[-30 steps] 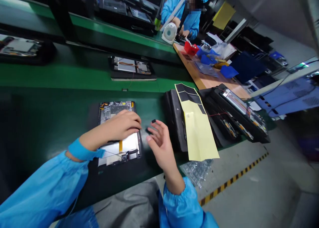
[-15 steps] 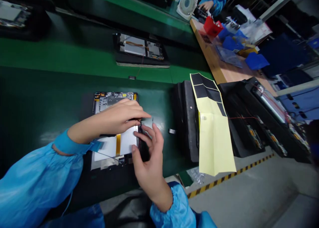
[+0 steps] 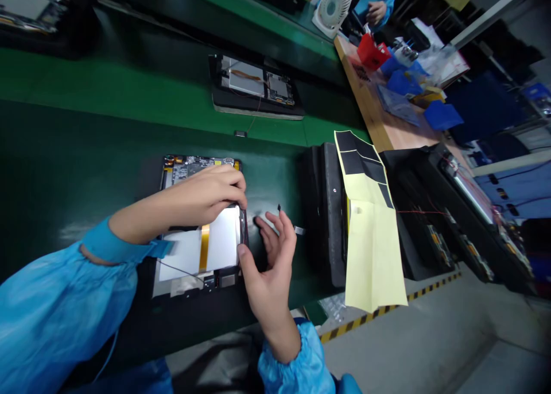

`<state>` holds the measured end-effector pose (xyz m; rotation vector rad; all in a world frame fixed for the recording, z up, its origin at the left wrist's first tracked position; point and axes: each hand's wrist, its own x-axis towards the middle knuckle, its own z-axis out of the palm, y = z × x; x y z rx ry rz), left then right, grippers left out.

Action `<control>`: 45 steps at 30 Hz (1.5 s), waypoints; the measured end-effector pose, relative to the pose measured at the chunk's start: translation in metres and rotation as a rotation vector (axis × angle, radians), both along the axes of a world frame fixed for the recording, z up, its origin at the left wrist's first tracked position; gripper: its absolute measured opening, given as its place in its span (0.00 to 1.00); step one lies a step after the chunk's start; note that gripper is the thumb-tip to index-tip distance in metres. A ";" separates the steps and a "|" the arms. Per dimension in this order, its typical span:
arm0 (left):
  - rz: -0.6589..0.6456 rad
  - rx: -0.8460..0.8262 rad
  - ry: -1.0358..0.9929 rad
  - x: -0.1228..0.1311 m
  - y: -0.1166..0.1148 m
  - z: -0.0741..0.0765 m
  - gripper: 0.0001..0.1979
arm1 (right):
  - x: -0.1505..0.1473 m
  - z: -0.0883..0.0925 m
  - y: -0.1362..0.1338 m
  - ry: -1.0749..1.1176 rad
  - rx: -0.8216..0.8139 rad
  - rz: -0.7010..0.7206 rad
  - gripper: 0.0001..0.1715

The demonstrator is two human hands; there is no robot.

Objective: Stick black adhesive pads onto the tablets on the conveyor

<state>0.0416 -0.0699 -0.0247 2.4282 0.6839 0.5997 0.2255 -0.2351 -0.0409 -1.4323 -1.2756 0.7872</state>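
An opened tablet (image 3: 200, 222) lies on the green conveyor belt (image 3: 107, 119), showing a circuit board at the far end and a silver panel crossed by an orange strip. My left hand (image 3: 206, 196) is curled over it, fingertips at its right edge. My right hand (image 3: 271, 262) stands just beside that edge, fingers apart. A tiny black piece (image 3: 279, 208) shows just beyond its fingertips, and I cannot tell whether they touch. A small metal clip (image 3: 299, 230) lies on the belt to the right.
A black foam-edged case (image 3: 329, 210) sits right of my hands under a folded yellow sheet with black pads (image 3: 372, 227). Another opened tablet (image 3: 253, 84) lies farther along the belt. A wooden bench (image 3: 365, 93) holds red and blue items. A co-worker's hand (image 3: 376, 12) is beyond a white fan (image 3: 332, 8).
My right hand came to the tablet's edge, then eased slightly right with its fingers spread. My left hand stayed on the tablet. The whole view has swung as my head turned.
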 end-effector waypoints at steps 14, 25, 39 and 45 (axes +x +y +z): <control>0.000 0.193 -0.016 0.000 -0.023 0.013 0.21 | -0.008 -0.002 0.001 -0.156 0.187 0.099 0.39; 0.075 0.206 -0.006 -0.022 -0.048 -0.004 0.21 | -0.003 0.002 -0.027 -0.058 0.110 0.175 0.49; 0.104 0.070 -0.024 0.003 -0.017 -0.008 0.12 | -0.004 -0.009 -0.046 -0.215 0.158 0.126 0.45; 0.191 -0.007 0.005 0.009 -0.012 -0.005 0.11 | 0.004 0.000 -0.038 -0.213 0.172 0.202 0.44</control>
